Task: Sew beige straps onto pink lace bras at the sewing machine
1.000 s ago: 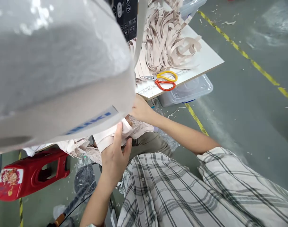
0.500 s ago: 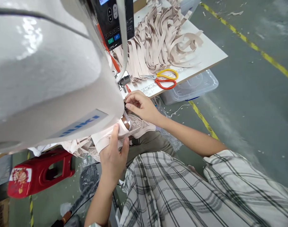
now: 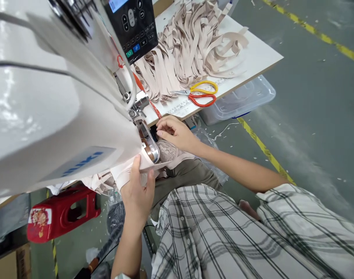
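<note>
A pale pink lace bra point(image 3: 168, 151) lies around the small metal sewing arm point(image 3: 153, 150) of a white sewing machine point(image 3: 86, 112). My left hand point(image 3: 138, 190) is on the near side of its smooth fabric, index finger and thumb stretched along the cloth and the other fingers tucked out of sight; it grips the bra. Beyond the lace part, my right hand point(image 3: 177, 133) is closed, thumb near the curled fingers, close to the edge of the sewing arm. What those fingertips hold is hidden.
A heap of pale pink fabric strips point(image 3: 191, 42) covers much of the white table point(image 3: 259, 58). Yellow-and-red-handled scissors point(image 3: 202, 93) lie at its near edge. A control panel point(image 3: 133, 29) stands beside it. Below are a clear plastic box point(image 3: 243, 99) and a red stool point(image 3: 63, 213).
The view has shifted, so the machine appears farther left and more of the sewing arm shows. Both hands keep nearly the same hold and place by the bra.
</note>
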Motion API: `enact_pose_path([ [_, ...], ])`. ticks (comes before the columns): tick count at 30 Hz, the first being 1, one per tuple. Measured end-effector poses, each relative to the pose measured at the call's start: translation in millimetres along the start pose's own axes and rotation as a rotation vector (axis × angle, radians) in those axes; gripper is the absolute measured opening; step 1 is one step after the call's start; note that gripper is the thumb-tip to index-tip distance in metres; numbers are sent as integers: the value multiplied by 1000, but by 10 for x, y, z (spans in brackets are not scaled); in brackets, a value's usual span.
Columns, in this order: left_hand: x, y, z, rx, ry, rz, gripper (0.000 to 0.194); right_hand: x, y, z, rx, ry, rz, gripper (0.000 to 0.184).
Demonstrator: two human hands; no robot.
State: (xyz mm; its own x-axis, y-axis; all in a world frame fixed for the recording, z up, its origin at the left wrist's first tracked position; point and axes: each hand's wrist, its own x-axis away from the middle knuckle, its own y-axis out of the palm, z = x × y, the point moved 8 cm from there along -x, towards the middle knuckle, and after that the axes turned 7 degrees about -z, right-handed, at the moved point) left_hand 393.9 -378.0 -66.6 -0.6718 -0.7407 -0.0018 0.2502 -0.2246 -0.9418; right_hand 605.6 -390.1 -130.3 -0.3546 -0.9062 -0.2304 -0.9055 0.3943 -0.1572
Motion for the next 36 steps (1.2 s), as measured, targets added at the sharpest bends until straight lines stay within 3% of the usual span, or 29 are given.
enact_pose_path([
  [8, -10, -1, 16, 26, 13, 27, 56, 94, -1, 65, -17, 62, 2, 10],
  [15, 97, 68, -28, 53, -16, 52, 82, 427, 214, -116, -201, 123, -77, 23],
  [23, 466, 325, 281, 87, 105, -9, 92, 829, 434, -281, -215, 178, -109, 31],
  [36, 481, 344, 395, 186, 100, -7, 92, 816, 417, -297, -333, 227, -39, 19],
])
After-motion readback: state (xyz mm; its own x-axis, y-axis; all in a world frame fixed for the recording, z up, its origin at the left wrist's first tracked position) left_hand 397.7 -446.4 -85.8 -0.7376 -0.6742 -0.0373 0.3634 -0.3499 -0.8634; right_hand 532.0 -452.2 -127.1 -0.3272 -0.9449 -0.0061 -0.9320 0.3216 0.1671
